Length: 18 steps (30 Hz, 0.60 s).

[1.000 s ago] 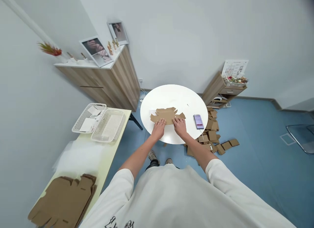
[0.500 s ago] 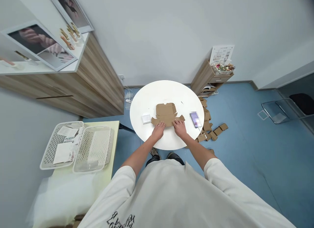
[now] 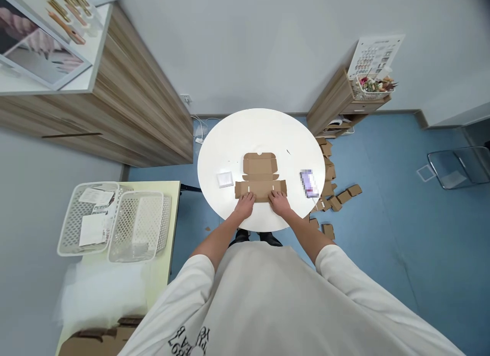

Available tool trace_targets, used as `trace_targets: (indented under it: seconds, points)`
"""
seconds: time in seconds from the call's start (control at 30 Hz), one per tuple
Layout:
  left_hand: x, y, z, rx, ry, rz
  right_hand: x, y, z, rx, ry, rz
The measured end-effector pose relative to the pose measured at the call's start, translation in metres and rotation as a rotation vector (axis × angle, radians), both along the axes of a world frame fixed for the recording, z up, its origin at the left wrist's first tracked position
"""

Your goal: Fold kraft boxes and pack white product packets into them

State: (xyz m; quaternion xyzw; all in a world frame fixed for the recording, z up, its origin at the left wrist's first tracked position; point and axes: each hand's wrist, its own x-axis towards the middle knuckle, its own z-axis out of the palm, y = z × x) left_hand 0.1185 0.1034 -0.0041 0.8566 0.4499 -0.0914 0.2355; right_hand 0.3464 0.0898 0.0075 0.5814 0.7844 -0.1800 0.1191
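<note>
Left hand: my left hand point(image 3: 244, 206) lies on the near edge of the cardboard, left of its middle, fingers bent and reaching forward over it; whether the thumb pinches from beneath I cannot tell.
Right hand: my right hand point(image 3: 280, 204) is set the same way farther right, fingertips on that edge, well apart from the left; I cannot tell if it pinches or only presses.
Cardboard: the flat-cut brown cardboard box blank point(image 3: 260, 167) lies on the near half of the desk, between my hands and the far edge, its wide panel away from me and its long strip under my fingers. Two small pale slots point(image 3: 273, 188) show in the strip, one near each hand.
Desk: a round white desk point(image 3: 260, 128) in front of me, its near edge under my wrists.
Left of the blank: a square white packet point(image 3: 225, 179), near but not touching.
Right of the blank: a purple rectangular object, blurred out point(image 3: 308, 182), with a white cable point(image 3: 315, 203) trailing off the desk.
Beyond the blank: a small thin dark piece point(image 3: 288, 151), towards the right.
Floor on the right: brown cardboard pieces point(image 3: 329, 171) scattered beside the desk.
Side surface: at my left, a pale yellow rectangular desk point(image 3: 168, 261) carries two white lattice plastic baskets point(image 3: 164, 226), side by side.
</note>
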Motion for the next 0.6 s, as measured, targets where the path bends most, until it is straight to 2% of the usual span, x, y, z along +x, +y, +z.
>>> trace_targets:
  seconds: [0.1,0.23,0.43,0.5,0.6]
  points:
    - [0.004,0.003,0.003,0.002,0.028,0.017,0.006,0.009,0.001,-0.05,0.029,0.016]
    - [0.02,0.018,0.008,0.028,0.052,0.034,0.014,0.025,0.007,-0.1,0.055,0.052]
    - [0.042,0.045,0.003,-0.049,0.033,0.074,0.015,0.045,0.015,-0.138,0.066,0.054]
    - [0.045,0.049,0.001,-0.068,0.048,0.105,0.016,0.059,0.017,-0.106,0.088,-0.035]
    - [0.045,0.051,0.001,-0.099,0.057,0.128,0.02,0.091,0.015,0.069,0.143,-0.286]
